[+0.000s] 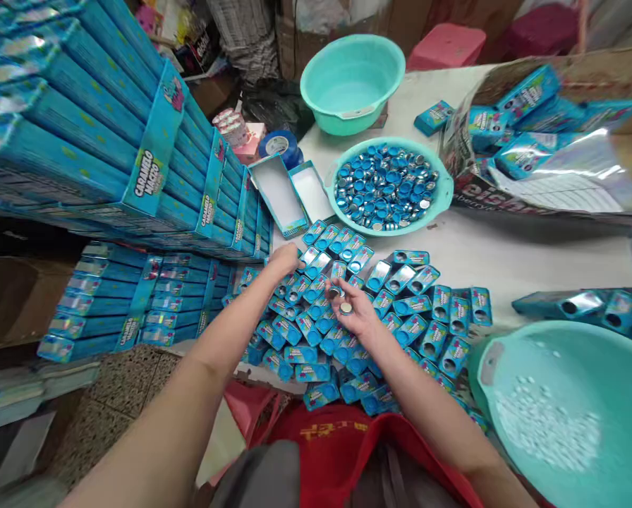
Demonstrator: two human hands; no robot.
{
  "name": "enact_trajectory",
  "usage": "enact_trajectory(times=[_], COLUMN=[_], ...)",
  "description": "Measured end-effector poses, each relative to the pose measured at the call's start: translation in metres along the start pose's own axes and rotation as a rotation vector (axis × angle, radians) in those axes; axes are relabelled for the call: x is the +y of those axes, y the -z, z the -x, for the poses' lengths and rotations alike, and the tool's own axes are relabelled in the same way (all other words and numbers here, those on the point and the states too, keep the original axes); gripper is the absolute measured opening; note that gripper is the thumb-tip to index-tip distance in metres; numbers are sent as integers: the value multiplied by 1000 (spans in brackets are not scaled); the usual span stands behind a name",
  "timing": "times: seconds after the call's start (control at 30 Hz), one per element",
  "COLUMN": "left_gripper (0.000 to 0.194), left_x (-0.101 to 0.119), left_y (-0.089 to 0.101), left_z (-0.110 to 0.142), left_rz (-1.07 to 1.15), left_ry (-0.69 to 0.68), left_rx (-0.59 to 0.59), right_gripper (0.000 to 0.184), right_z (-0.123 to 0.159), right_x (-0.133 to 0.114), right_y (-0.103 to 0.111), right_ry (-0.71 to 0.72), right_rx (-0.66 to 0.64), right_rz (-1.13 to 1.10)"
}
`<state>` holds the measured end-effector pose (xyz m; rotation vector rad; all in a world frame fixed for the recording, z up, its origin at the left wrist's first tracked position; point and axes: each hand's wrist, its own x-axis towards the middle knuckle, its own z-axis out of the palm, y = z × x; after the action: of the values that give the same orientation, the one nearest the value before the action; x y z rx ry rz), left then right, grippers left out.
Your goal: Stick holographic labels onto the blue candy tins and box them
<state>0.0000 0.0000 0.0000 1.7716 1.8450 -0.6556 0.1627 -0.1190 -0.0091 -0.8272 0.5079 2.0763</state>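
Many small blue rectangular tins (306, 329) stand packed upright on the table in front of me, their tops facing up, several with a round hole or cap showing. My left hand (283, 261) is closed, fingertips down at the top of a tin at the back left of the group; what they pinch is hidden. Over the middle of the tins, my right hand (355, 310) is turned palm up with fingers curled around a few small round metal caps (346, 308). Beyond the tins, a turquoise basin (443, 190) holds a heap of blue and silver caps.
Tall stacks of blue cartons (94, 148) rise at left. A turquoise basin (353, 77) stands at the back, beside open box parts (278, 190) and blue tape (278, 144). A cardboard box (506, 194) with blue packs is at right; a large basin (585, 360) with white pellets sits front right.
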Motion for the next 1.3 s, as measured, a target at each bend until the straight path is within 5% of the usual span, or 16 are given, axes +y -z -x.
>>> enact_trajectory(times=[0.17,0.33,0.4,0.57,0.77,0.93,1.03,1.17,1.3], left_gripper=[54,41,29,14,24,33,24,34,38], left_x=[0,1,3,-1,-9,-11,-9,-1,-3], left_y=[0,-46,-63,-76,-77,-73,-71,-77,-84], left_z=[14,69,86,100,103,105,104,102,103], left_rz=[29,403,513,652,654,609,833,1268,1498], left_ry=[35,-501,-606,-571,-541,-695,-618,-265,-109], left_rx=[148,241,269,458,431,364,251,28,-79], right_gripper=[23,18,15,8,12,15,21,37,44], right_z=[1,-1,-2,-6,-8,-11,-13,-19,-23], right_x=[-4,-5,-2,12,23,25,31,52,66], right_y=[-5,-2,-1,-2,-5,-10,-13,-12,-9], right_ry=[87,90,77,59,71,143,218,482,620], right_rx=[66,97,91,82,112,218,241,265,209], right_rz=[145,197,215,251,253,252,262,376,460])
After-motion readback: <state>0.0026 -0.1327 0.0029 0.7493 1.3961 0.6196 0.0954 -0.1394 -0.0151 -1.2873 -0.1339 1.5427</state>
